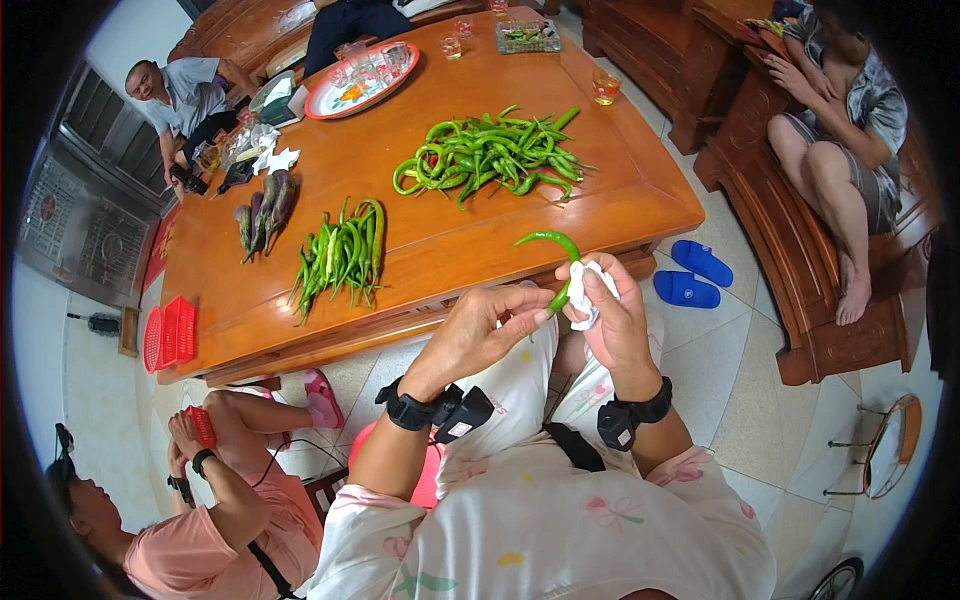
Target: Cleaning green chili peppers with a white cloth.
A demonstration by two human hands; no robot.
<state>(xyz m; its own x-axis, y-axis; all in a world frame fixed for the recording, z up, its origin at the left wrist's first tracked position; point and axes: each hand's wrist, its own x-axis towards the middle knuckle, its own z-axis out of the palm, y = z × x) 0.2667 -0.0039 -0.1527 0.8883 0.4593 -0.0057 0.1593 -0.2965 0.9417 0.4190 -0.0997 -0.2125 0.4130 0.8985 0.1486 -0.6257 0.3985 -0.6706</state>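
Between my two hands, above my lap at the near table edge, is a curved green chili pepper (553,238). My left hand (491,326) pinches its lower end between thumb and fingers. A crumpled white tissue (587,300) is in my right hand (616,319), pressed around the middle of the pepper. Beyond them, a tangled heap of green chili peppers (487,154) lies on the wooden table (420,262). Further left lies a second pile of long green peppers (341,251), fairly lined up. Several purple eggplants (268,210) rest behind that pile.
Red plastic baskets (178,330) stand at the table's left corner. A tray (360,86) of glasses, an ashtray (527,37) and a glass of amber drink (606,86) are farther back. Blue slippers (686,289) lie on the floor. Other people sit left, right and behind the table.
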